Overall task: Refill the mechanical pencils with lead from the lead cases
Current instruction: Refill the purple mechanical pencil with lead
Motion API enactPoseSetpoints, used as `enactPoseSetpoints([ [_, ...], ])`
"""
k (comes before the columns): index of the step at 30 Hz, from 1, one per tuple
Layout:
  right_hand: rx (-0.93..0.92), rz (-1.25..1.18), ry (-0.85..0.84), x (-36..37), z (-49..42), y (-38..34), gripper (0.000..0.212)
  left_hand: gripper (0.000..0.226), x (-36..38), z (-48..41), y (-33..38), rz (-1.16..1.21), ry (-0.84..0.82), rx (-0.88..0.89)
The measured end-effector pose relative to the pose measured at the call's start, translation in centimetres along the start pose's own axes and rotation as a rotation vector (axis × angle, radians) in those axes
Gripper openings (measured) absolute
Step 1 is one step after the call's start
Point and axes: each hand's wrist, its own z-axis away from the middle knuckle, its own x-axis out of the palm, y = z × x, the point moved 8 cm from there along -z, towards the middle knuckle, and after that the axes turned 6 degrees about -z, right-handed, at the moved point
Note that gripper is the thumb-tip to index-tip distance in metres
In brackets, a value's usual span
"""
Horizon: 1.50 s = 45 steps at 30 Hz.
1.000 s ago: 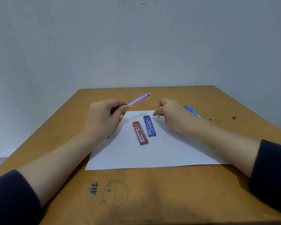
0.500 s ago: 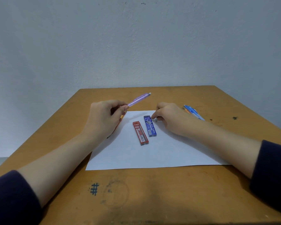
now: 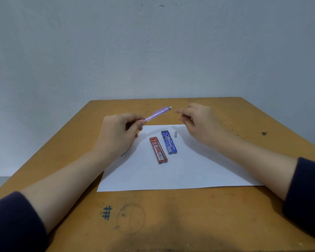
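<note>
My left hand grips a translucent purple mechanical pencil, its white eraser end pointing up and to the right. My right hand hovers just right of that end with loosely curled fingers, holding nothing I can see. A red lead case and a blue lead case lie side by side on the white paper. A small grey cap lies on the paper right of the blue case.
The paper rests on a worn wooden desk with a pen-drawn hash mark near me. A pale wall stands behind the desk's far edge. Something orange shows partly under my left hand.
My right hand lifted off the paper near the blue case and moved up toward the pencil's end, leaving the small grey cap on the paper. The blue pencil behind it is now hidden.
</note>
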Motion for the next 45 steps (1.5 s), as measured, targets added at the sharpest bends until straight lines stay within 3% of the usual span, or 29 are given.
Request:
enactPoseSetpoints([
  [5, -0.108, -0.116, 0.203, -1.8, 0.4, -0.8, 0.018, 0.018, 0.3, 0.2, 0.5, 0.04, -0.036, 0.018],
  [14, -0.112, -0.158, 0.224, -2.0, 0.4, -0.8, 0.013, 0.018, 0.2, 0.3, 0.8, 0.059, -0.031, 0.051],
  [17, 0.034, -0.286, 0.181, -1.6, 0.4, 0.0, 0.011, 0.016, 0.4, 0.3, 0.5, 0.07, -0.032, 0.052],
  [22, 0.421, -0.863, 0.11, 0.4, 1.2, 1.4, 0.012, 0.012, 0.5, 0.6, 1.1, 0.088, -0.015, 0.086],
  [26, 0.559, -1.193, 0.123, 1.3, 1.8, 0.6, 0.008, 0.01, 0.9, 0.9, 2.1, 0.091, -0.021, 0.136],
  [30, 0.639, -1.342, 0.176, 1.4, 1.8, 0.5, 0.007, 0.019, 1.4, 1.3, 3.0, 0.123, -0.046, 0.168],
  [35, 0.676, -1.296, 0.197, 0.5, 1.4, 2.3, 0.005, 0.039, 2.2, 1.1, 2.1, 0.081, -0.137, 0.076],
  [37, 0.71, -1.223, 0.132, 0.6, 1.3, 3.1, 0.006, 0.047, 2.7, 1.3, 2.2, -0.015, -0.231, 0.088],
  [41, 0.749, -1.026, -0.122, 1.8, 1.8, 3.5, 0.009, 0.083, 4.6, 2.7, 2.7, -0.205, -0.536, 0.153],
  [45, 0.713, -0.854, -0.18, 2.2, 2.1, 3.5, 0.011, 0.097, 5.4, 3.3, 2.5, -0.339, -0.678, 0.157],
])
